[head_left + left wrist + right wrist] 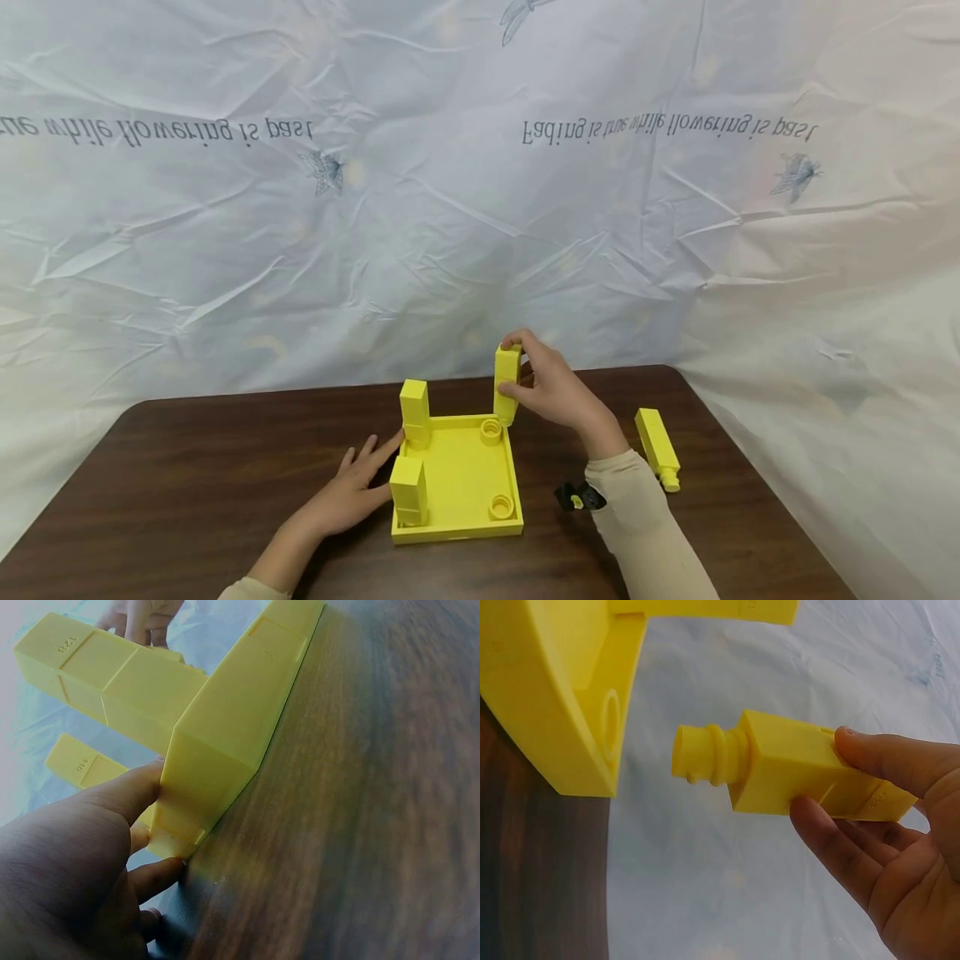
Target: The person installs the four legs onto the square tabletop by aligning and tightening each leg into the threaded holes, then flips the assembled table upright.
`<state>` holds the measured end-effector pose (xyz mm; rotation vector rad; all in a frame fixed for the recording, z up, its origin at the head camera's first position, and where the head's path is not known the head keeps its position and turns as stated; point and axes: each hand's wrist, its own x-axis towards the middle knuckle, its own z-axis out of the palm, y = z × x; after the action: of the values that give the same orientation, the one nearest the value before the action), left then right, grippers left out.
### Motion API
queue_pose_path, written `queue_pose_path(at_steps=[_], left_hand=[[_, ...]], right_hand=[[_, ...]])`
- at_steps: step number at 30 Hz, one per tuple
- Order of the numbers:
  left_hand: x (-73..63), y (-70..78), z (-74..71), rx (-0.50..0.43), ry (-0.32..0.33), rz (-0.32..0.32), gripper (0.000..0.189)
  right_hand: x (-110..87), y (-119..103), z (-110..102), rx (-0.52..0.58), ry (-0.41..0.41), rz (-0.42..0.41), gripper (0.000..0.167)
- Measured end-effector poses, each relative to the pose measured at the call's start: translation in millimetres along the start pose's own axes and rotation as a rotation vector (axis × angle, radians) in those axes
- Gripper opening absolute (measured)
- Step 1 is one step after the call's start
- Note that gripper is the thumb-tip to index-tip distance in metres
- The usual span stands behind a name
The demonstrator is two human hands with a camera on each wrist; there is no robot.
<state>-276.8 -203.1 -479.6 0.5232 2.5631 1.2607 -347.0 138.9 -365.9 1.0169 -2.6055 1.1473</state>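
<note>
A yellow square tray-like base [459, 534] lies on the table, its raised rim facing up. Two yellow block legs, a far one [415, 404] and a near one [408, 492], stand upright in its left corners. Round sockets show in the far right corner [491, 431] and near right corner [501, 507]. My right hand [553, 387] pinches a third yellow leg [795, 761] between thumb and fingers; its ridged round peg points at the far right socket, apart from it in the right wrist view. My left hand [348, 497] rests against the base's left side, fingers extended.
A loose yellow leg [657, 442] lies on the dark wooden table [187, 483] at the right, its peg towards me. A black strap device [580, 497] sits at my right wrist. A pale printed cloth [420, 208] hangs behind the table's far edge.
</note>
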Motion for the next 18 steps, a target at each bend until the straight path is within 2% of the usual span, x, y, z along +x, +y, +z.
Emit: queue_pose_path(at_steps=[6, 18], left_hand=[[-0.3, -0.7, -1.9, -0.003, -0.002, 0.010, 0.081], [-0.7, 0.1, -2.8, -0.004, -0.004, 0.016, 0.081]], right_hand=[[4.0, 2, 9, -0.017, -0.029, 0.014, 0.047], [5.0, 6, 16, -0.021, -0.033, 0.027, 0.046]])
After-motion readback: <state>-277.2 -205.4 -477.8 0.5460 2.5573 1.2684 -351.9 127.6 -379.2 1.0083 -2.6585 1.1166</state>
